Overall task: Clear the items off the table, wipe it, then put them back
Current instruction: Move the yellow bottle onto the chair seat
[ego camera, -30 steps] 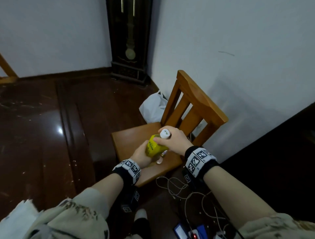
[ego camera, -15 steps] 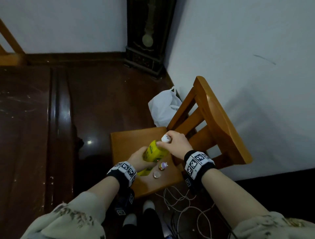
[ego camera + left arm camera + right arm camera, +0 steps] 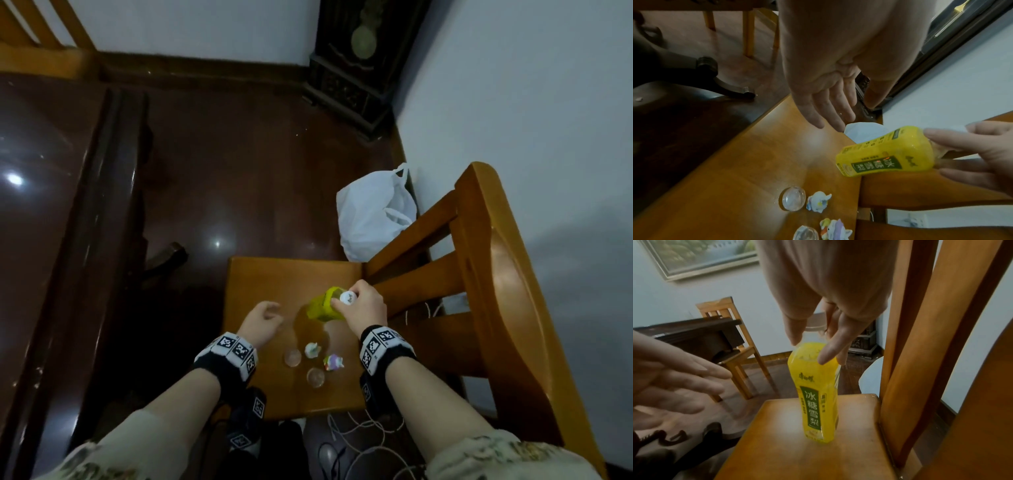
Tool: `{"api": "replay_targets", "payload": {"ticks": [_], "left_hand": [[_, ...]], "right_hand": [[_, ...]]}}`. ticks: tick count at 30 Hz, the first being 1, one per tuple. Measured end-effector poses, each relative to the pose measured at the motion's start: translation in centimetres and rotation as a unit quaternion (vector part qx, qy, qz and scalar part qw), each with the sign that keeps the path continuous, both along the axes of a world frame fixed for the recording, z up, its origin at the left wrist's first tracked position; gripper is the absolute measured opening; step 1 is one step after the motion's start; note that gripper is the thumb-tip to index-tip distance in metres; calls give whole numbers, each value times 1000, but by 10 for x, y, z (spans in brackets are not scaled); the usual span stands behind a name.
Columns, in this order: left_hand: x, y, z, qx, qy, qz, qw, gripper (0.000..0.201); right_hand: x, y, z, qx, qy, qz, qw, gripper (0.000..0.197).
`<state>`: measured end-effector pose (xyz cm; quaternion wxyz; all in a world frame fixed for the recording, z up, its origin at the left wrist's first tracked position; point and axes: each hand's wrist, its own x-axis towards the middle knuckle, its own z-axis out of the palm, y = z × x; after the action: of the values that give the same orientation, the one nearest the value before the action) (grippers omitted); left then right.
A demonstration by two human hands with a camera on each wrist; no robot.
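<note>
Room: dark polished wooden floor (image 3: 239, 164), white walls and a dark carved clock case (image 3: 356, 68) are seen in the corner, with a white plastic bag (image 3: 373, 219) on the floor behind an orange wooden chair (image 3: 260, 284)
Table: a dark glossy wooden table (image 3: 51, 219) is seen at the far left, well apart from the chair seat
Left hand: the left hand (image 3: 262, 322) is held over the seat with fingers spread and relaxed, and nothing is held
Small items: two clear glass discs (image 3: 293, 357) and two small pastel ceramic figurines (image 3: 313, 349) are laid on the near part of the seat
Bottle: a yellow plastic drink bottle (image 3: 818, 395) with a green label is stood on the seat near the backrest, its base on or just above the wood
Right hand: the right hand (image 3: 363, 306) is closed lightly round the bottle's neck and white cap, from above
Step in hand: the bottle is judged to be being parked on the chair, part of clearing the table
Doing it well: the base should be felt flat on the seat before the fingers are lifted straight up, so the tall bottle is not tipped onto the figurines
Change: half a second earlier the bottle body was gripped by the left hand too; now it has been let go and drawn aside, and the bottle has been brought lower and upright
</note>
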<state>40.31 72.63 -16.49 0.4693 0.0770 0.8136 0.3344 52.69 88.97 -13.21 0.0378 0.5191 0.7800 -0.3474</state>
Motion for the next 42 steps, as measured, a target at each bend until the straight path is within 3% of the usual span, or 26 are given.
{"api": "replay_targets", "payload": {"ticks": [11,23,30,36,42], "left_hand": [[-6,8,-24,-80,-20,-18,996,29],[3,14,-15,-53,-44,-6,998,20],[0,0,31,-21,-23,21,999,20],[-20,-29,106,61,13,76,995,12],[-54,-105,180,111,76,147,980,17]], "right_hand": [[-4,12,-59,-8,-84,49,995,33],[-6,0,-62,12,-148,106,983,34],[-12,-5,-17,29,-143,115,983,48],[-54,-25,52,70,-58,171,981,38],[-125,-94,119,67,41,268,960,29]]}}
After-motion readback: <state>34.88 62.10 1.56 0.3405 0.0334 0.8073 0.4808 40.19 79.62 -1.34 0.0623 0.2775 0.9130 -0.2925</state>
